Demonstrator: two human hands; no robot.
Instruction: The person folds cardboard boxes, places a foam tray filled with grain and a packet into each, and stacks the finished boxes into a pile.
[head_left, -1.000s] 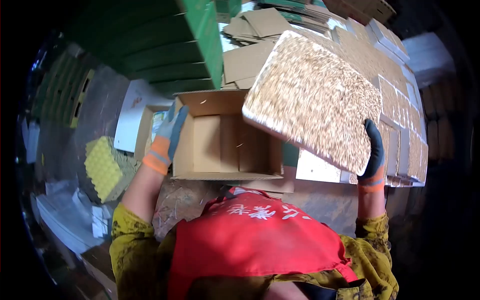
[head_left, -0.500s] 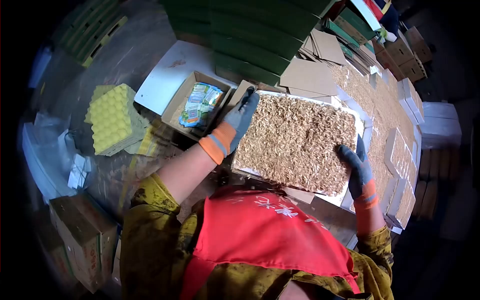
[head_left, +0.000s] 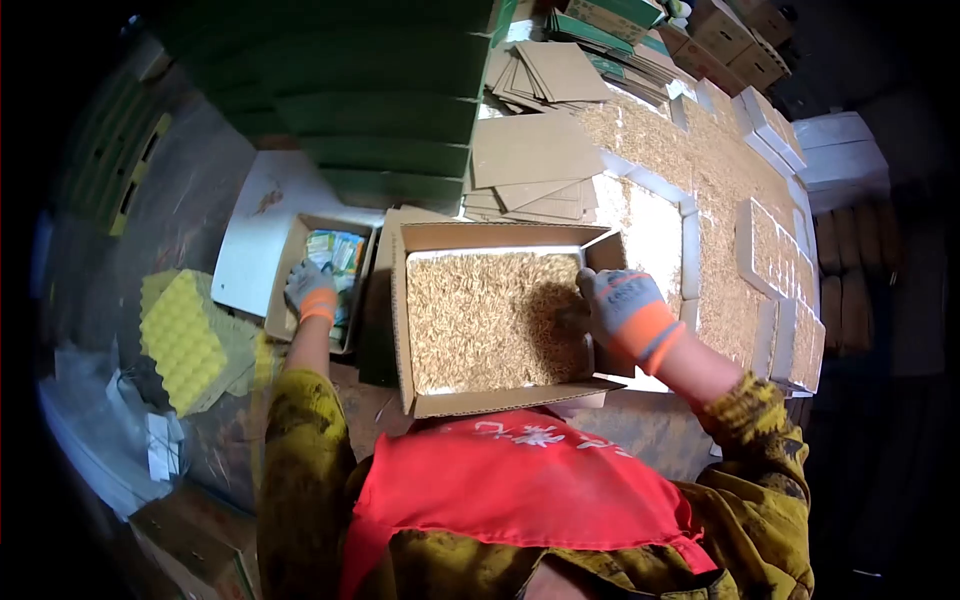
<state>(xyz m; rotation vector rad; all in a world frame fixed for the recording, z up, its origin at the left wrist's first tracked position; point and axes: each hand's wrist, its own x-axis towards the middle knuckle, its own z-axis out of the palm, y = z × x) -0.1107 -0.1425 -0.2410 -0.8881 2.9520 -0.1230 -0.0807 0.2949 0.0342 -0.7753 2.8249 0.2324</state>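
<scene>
A cardboard box (head_left: pixel 490 401) stands in front of me, holding a white-edged tray filled level with loose golden-brown, flake-like material (head_left: pixel 475 315). My right hand (head_left: pixel 618 305), in a grey glove with an orange cuff, is at the box's right end. Its fingers are apart and bent down over the filling, casting a shadow on it. To the left, my left hand (head_left: pixel 308 285), gloved alike, reaches into a smaller cardboard box (head_left: pixel 287 250) of blue, green and white printed packets (head_left: pixel 345 250). Its fingers are parted over the packets, the tips partly hidden.
Flat cardboard sheets (head_left: pixel 540 150) lie beyond the box. Many white-walled trays (head_left: pixel 760 245) of the same material cover the right side. Green stacked crates (head_left: pixel 370 110) rise at the back left. A stack of yellow egg-carton-like trays (head_left: pixel 185 335) sits at the far left.
The filled tray, held in both hands before, is now inside a cardboard box. My left hand has let go and moved to the packets. The view has shifted too.
</scene>
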